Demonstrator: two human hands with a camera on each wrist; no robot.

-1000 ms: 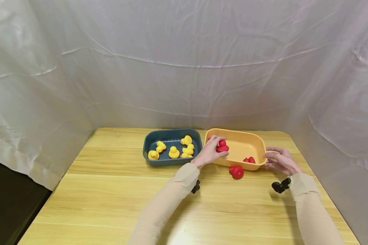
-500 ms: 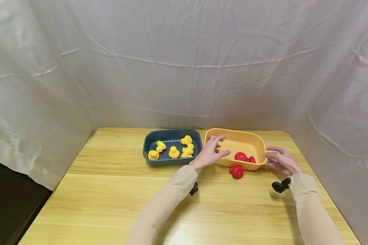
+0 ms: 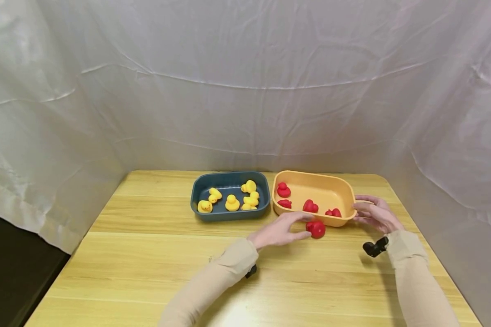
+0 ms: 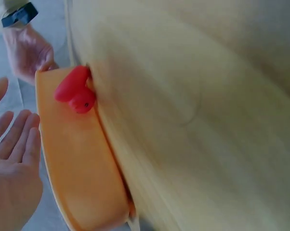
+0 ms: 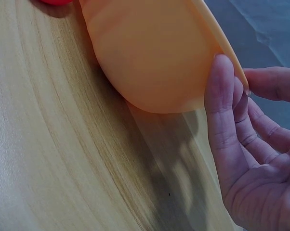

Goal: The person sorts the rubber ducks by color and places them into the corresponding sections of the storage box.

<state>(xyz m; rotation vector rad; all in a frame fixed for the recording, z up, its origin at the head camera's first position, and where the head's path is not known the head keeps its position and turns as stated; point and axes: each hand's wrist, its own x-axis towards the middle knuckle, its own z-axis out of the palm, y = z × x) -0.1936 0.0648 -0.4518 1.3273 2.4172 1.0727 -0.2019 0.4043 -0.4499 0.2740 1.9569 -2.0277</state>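
In the head view my left hand [image 3: 276,231] reaches toward a red rubber duck [image 3: 317,229] that lies on the table against the front of the orange bin [image 3: 327,194]. Its thumb and fingers are spread, and the left wrist view shows them apart from that duck [image 4: 75,91]. My right hand [image 3: 376,215] pinches the bin's right end; in the right wrist view the thumb [image 5: 219,101] lies against the outer wall, with a finger at the rim. Inside the bin sit several red ducks, among them one [image 3: 310,206] near the front wall.
A dark blue bin [image 3: 225,218] with several yellow rubber ducks [image 3: 231,203] stands left of the orange one. Both are near the back edge of the wooden table [image 3: 147,272]. Grey cloth [image 3: 245,113] hangs behind and at the sides.
My left hand let go of a red duck inside the orange bin, then came out over the front rim, toward the duck on the table. The right hand has stayed at the bin's end.
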